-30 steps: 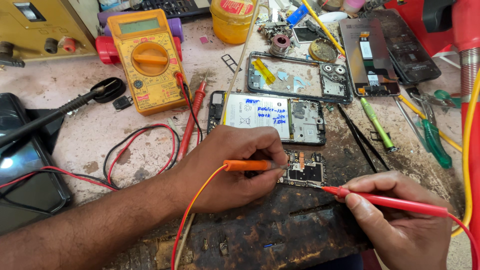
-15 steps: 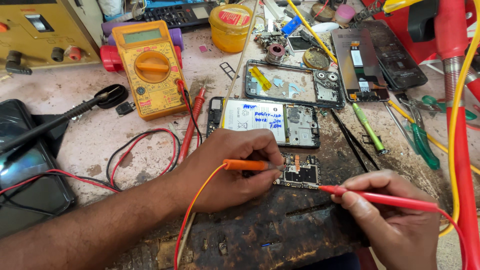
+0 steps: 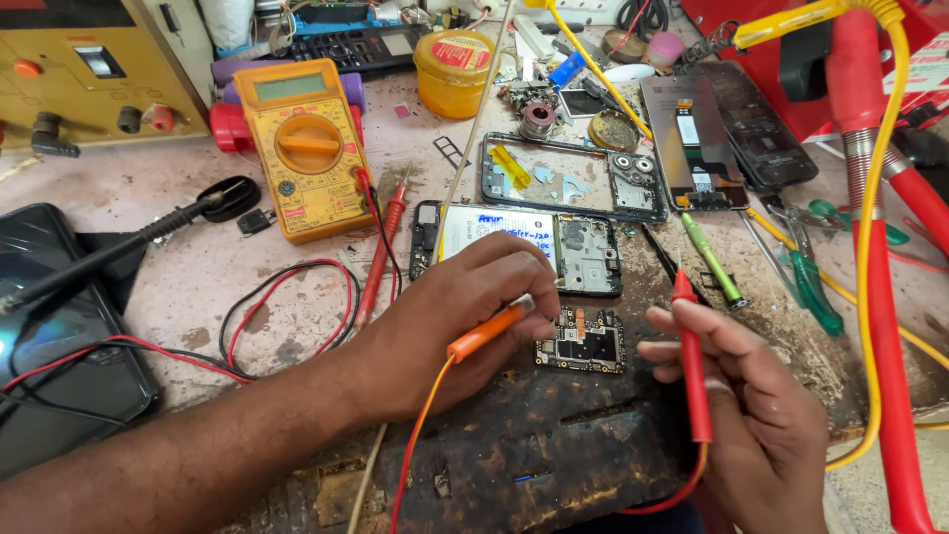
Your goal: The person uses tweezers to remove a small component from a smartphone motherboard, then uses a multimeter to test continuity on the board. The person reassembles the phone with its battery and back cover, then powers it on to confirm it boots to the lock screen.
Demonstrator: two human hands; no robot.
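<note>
Bright even light, soft shadows, sharp

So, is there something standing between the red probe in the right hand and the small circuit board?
Nothing visible does. The red probe is held upright in the right hand, just right of the small circuit board, with only bare dark mat between them. The left hand brings its orange probe from the board's other side.

The left hand (image 3: pixel 450 331) presses an orange probe (image 3: pixel 489 331) against the small circuit board (image 3: pixel 581 343) mid-bench, while the right hand (image 3: pixel 761 420) holds a red probe (image 3: pixel 690 361) upright beside it.
</note>
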